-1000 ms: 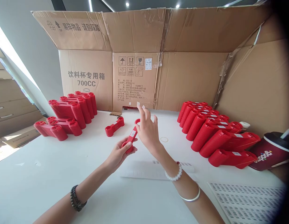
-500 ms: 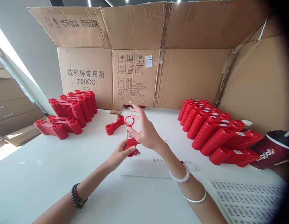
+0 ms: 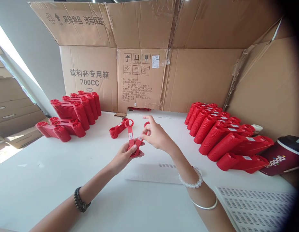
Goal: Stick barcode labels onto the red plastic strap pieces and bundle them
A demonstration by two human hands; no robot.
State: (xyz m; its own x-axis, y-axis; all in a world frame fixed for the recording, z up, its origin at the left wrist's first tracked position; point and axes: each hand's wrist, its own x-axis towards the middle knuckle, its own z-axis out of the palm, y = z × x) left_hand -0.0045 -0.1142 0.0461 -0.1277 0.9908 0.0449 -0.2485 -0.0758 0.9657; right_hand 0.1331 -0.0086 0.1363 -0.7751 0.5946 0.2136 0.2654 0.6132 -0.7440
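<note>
A big opened carton (image 3: pixel 139 77) stands behind the white table (image 3: pixel 67 174), with red plastic stacks (image 3: pixel 73 112) on both sides and a barcode label sheet (image 3: pixel 255 209) at front right. Just beyond the hands lies 1 loose red piece (image 3: pixel 117 128). The left hand (image 3: pixel 125 158) closes around the base of a held red piece (image 3: pixel 130 137), above the table; the half-open right hand (image 3: pixel 157 135) touches its 2nd arm with the thumb.

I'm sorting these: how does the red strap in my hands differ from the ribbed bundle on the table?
The red plastic strap is thin and flat with an open ring; the ribbed red bundle is thick and chunky-ended. The strap is held in the left hand; the bundle lies on the white table. Both are red with a small white label.
</note>
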